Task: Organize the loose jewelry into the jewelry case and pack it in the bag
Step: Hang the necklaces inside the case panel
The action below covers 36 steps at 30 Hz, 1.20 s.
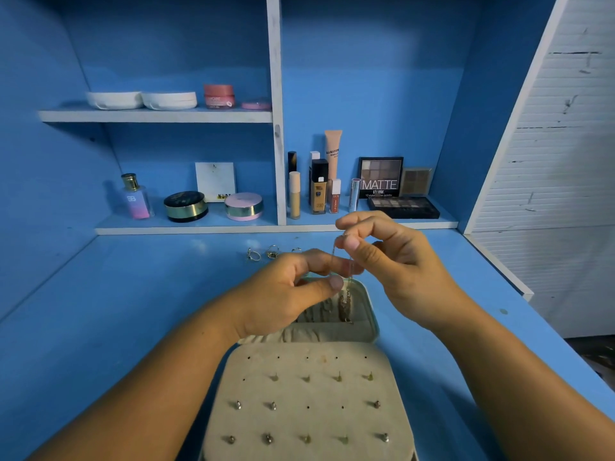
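I see the thin silvery chain (333, 256) hanging upright over the open beige jewelry case (372, 314)'s far half, right hand (392, 261) pinching its top, left hand (286, 294) pinching lower.

Both bare forearms reached forward and converged. The right grip (392, 261), raised higher, pinched a chain (333, 251) between thumb and forefinger. The left grip (293, 287) pinched it lower down, just beside the right.
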### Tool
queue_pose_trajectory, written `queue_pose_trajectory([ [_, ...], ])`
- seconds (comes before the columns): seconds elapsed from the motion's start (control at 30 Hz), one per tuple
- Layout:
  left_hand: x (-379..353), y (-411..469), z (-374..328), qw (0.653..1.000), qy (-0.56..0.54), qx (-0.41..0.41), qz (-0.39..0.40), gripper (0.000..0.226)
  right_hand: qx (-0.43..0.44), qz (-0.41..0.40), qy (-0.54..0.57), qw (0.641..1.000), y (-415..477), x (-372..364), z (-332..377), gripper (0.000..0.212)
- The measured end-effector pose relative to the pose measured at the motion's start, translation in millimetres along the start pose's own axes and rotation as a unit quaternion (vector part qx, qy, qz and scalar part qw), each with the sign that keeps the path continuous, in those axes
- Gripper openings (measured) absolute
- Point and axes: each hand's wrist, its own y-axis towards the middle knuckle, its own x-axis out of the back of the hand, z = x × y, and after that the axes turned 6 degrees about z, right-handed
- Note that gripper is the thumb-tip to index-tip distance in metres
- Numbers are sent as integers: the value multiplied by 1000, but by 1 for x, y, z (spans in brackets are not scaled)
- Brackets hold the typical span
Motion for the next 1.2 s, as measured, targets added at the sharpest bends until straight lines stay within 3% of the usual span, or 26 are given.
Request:
queue_pose_trajectory([
  [0.13, -2, 0, 1, 1000, -17, -4, 4, 28, -12, -22, -24, 999, 1, 0, -4, 12],
  [0.4, -3, 3, 6, 998, 19, 18, -59, 24, -42, -43, -122, 991, 3, 7, -10, 26],
  [0.5, -3, 5, 11, 995, 44, 30, -84, 7, -36, -48, -160, 985, 3, 10, -13, 24],
  [0.7, -7, 6, 16, 993, 70, 47, -86, 2, -10, -58, -172, 983, 3, 11, -13, 17],
  [0.97, -6, 7, 18, 993, 84, 54, -62, 8, 10, -87, -160, 983, 4, 11, -12, 14],
  [1.1, -6, 7, 22, 987, 134, 72, -46, 18, -23, -94, -184, 978, 4, 9, -19, 13],
  [1.2, -6, 8, 24, 979, 180, 75, -59, 11, -38, -91, -214, 972, 4, 10, -22, 8],
])
